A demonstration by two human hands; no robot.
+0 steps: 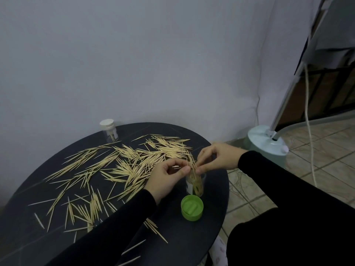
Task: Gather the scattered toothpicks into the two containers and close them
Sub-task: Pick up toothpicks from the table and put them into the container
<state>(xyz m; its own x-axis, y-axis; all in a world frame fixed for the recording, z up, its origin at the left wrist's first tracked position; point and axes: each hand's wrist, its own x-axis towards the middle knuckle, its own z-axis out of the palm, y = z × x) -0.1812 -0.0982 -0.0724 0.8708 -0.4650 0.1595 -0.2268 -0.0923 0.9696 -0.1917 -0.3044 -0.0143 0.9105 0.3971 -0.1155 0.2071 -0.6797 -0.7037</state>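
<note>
Pinched a toothpick bundle [192, 164] between left hand [167, 176] and right hand [217, 158], fingertips pressed together to steady it upright; lowered into the open container [196, 186] directly beneath. Green lid [192, 207] lay off nearer, loose toothpicks [134, 162] beyond.

table: [192, 246] round, dark, grooved top, close against the wall
wall: [134, 54] plain, pale grey-blue, behind the table
floor: [317, 150] beige tiles with dark grout, right of the table
stand base: [267, 144] round, pale green, on the floor near the wall, right of the table
pole: [286, 96] silver, rising tilted from the stand base
cord: [309, 131] white, hanging beside the pole down to the floor
cloth: [334, 27] grey, draped at upper right
</note>
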